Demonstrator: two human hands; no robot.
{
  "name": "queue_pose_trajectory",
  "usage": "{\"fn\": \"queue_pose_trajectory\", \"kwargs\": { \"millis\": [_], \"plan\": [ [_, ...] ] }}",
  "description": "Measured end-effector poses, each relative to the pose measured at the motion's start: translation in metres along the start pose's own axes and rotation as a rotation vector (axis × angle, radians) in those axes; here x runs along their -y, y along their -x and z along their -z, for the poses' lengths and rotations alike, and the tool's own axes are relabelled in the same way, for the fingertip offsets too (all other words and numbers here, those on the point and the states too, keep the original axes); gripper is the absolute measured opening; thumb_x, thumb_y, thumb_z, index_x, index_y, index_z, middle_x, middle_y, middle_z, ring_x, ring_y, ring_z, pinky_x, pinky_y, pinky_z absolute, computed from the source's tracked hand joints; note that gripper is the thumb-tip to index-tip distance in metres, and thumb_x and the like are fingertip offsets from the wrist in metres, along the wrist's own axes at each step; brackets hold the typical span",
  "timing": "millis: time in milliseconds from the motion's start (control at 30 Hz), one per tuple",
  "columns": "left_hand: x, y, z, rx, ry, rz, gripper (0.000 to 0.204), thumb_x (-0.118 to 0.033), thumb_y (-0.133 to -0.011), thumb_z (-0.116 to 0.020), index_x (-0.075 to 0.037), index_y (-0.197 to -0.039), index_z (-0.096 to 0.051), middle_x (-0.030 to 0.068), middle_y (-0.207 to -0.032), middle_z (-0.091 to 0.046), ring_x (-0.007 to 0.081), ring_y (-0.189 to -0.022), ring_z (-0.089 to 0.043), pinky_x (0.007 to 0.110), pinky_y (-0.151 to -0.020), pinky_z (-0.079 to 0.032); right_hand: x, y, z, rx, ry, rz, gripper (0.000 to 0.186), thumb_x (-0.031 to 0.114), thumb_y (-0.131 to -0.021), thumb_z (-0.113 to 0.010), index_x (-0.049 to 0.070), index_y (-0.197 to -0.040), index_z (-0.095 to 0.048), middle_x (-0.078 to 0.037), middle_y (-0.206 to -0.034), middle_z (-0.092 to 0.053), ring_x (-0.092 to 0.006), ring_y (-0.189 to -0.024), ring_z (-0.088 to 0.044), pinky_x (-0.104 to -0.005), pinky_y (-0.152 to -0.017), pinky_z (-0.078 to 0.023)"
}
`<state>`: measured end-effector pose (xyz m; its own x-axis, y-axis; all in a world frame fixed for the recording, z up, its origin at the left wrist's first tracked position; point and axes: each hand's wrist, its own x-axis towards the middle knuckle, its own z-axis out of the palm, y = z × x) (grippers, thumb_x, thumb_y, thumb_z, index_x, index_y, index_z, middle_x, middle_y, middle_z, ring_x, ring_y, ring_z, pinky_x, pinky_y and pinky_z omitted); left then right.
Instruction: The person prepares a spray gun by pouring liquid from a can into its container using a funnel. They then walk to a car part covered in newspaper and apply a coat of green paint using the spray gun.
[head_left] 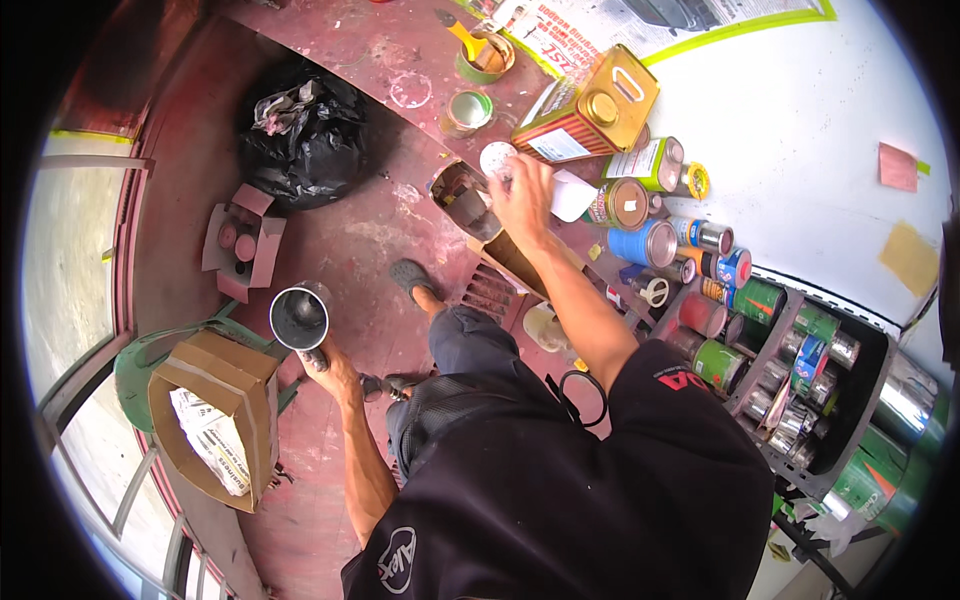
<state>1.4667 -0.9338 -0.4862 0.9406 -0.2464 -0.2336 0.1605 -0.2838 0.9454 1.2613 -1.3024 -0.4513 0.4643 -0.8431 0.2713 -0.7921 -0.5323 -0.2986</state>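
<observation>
In my left hand (pixel 335 368) is a metal cup (pixel 299 318) with a grip below it, perhaps a spray gun, its dark hollow inside facing up. My right hand (pixel 522 200) reaches to the bench over an open cardboard box (pixel 460 205), its fingers curled near a white round piece (pixel 497 157); what they grip is hidden. A white paper piece (pixel 575 193) lies just right of that hand. Beyond it stands a large gold rectangular can (pixel 598 100). Small open tins (pixel 466 113) are on the red-stained bench (pixel 400 40), one with a yellow-handled brush (pixel 462 33).
Paint cans (pixel 640 245) crowd the right, some in a dark crate (pixel 880 370). A black bag (pixel 295 150) and pink box (pixel 230 240) lie at the left, above a carton with newspaper (pixel 255 420) on a green chair (pixel 140 370). My feet (pixel 410 280) are below.
</observation>
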Motion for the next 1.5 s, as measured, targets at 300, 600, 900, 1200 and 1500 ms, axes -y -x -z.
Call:
{"fn": "queue_pose_trajectory", "kwargs": {
  "millis": [300,600,900,1200,1500],
  "plan": [
    [0.004,-0.001,-0.009,0.095,-0.056,-0.043,0.031,0.0,-0.1,-0.064,0.0,-0.13,-0.057,0.0057,-0.12,-0.063,0.0155,-0.107,-0.056,0.03,-0.097,-0.043,-0.098,-0.001,0.073,0.209,0.751,0.018,0.023,0.018,-0.094,-0.06,0.011,-0.101,-0.08,-0.005,-0.109,-0.072,-0.0281,-0.111,-0.057,-0.0477,-0.09,-0.042],
    [-0.005,0.012,-0.035,0.129,-0.086,-0.028,0.025,-0.009,-0.105,-0.063,-0.003,-0.129,-0.057,0.003,-0.108,-0.061,0.0145,-0.097,-0.055,0.031,-0.094,-0.047,0.127,0.016,0.138,0.592,-0.873,-0.405,0.032,0.024,-0.1,-0.068,-0.006,-0.109,-0.075,-0.013,-0.092,-0.079,-0.0128,-0.078,-0.07,-0.0312,-0.071,-0.054],
    [-0.013,0.02,-0.052,0.2,-0.116,-0.01,0.043,-0.012,-0.101,-0.065,-0.004,-0.141,-0.052,0.0153,-0.123,-0.065,0.0225,-0.109,-0.064,0.036,-0.097,-0.051,0.192,0.039,0.082,0.601,-0.488,0.142,0.036,0.033,-0.093,-0.073,-0.002,-0.105,-0.069,-0.021,-0.09,-0.072,-0.039,-0.077,-0.072,-0.047,-0.07,-0.056],
    [0.043,0.011,-0.041,0.254,-0.182,-0.129,0.038,-0.022,-0.102,-0.065,0.004,-0.128,-0.059,0.0146,-0.117,-0.069,0.0261,-0.107,-0.067,0.037,-0.093,-0.053,0.07,-0.018,0.001,0.193,-0.663,-0.468,0.083,0.042,-0.09,-0.081,-0.003,-0.149,-0.043,-0.02,-0.146,-0.051,-0.0303,-0.125,-0.055,-0.0428,-0.102,-0.048],
    [0.014,0.0,-0.061,0.218,-0.169,-0.109,0.037,-0.016,-0.101,-0.067,0.003,-0.13,-0.057,0.0147,-0.119,-0.069,0.0269,-0.109,-0.067,0.038,-0.097,-0.052,0.041,-0.089,-0.064,-0.036,-0.792,-0.323,0.077,0.019,-0.073,-0.095,0.003,-0.138,-0.057,-0.014,-0.125,-0.07,-0.0251,-0.112,-0.067,-0.0396,-0.1,-0.052]
  ]
}}
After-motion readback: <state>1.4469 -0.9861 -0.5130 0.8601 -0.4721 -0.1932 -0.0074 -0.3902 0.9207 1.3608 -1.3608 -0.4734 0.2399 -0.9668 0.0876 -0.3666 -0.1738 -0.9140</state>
